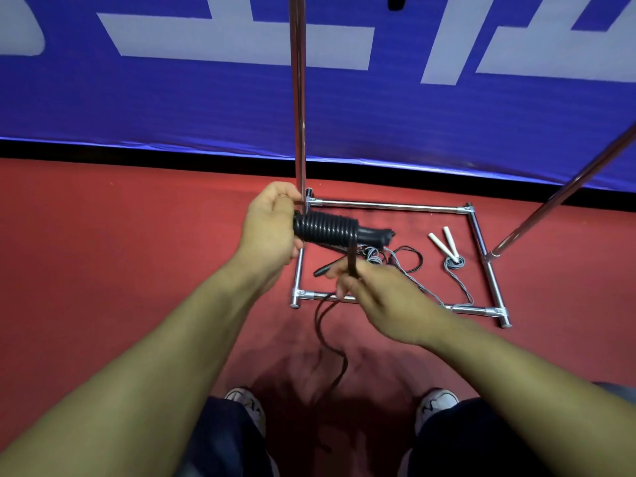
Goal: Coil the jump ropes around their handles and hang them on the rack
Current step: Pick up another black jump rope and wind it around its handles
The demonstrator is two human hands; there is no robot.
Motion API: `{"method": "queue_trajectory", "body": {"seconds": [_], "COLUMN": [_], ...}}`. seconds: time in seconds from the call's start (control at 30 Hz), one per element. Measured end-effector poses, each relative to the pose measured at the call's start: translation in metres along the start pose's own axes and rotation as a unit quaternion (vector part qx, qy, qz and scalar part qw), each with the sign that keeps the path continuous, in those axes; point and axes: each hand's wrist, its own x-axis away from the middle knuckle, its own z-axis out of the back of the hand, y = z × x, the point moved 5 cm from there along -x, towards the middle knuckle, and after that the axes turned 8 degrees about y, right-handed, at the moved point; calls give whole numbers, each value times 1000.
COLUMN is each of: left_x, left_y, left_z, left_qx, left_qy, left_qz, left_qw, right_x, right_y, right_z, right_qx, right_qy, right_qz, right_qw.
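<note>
the left hand (266, 228) holds the black handles (373, 235) out level in front of the body, its fingers curled round their near end, which seems meant to leave the rest of the length bare for winding; a tight row of black rope turns (325, 228) already covers the part next to that hand, and the far ends of the handles stick out beyond it to the right. the right hand (371, 290) sits below and a little nearer, pinching the black rope (351, 261) where it drops straight down off the last turn, fingers closed on it so the cord stays taut as it is laid on. from that hand the loose tail (330, 342) hangs down between the shoes (437, 404), so a fair stretch looks left to wind

the rack (385, 205) stands just beyond the hands on the red floor (137, 253), its upright pole (298, 98) rising past the left hand, close enough for hanging without a step. inside its base frame lie the other ropes, not yet coiled: a grey one with white handles (444, 241) and its cord (456, 266) in a loose tangle, and a thin dark rope (409, 258) with a dark handle (323, 270) partly hidden behind the right hand
</note>
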Motion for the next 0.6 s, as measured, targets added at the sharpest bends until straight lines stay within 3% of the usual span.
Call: {"method": "queue_trajectory", "body": {"seconds": [0.07,0.13,0.33,0.43,0.6], "left_x": [5,11,9,3,6], "left_y": [-3,-7,-3,-1,7], "left_z": [-4,-7,-1,2,14], "left_qx": [-47,-87,-150,-177,-252], "left_qy": [-90,-148,-155,-102,107], "left_qz": [13,25,-4,-67,-236], "left_qw": [995,985,977,977,932], "right_x": [-7,-13,-16,-16,-10], "right_y": [7,10,1,-4,-15], "right_z": [14,35,66,66,44], "right_qx": [83,97,87,155,331], "right_qy": [78,145,267,262,281], "right_qz": [43,51,100,134,143], "right_qw": [993,983,955,943,889]}}
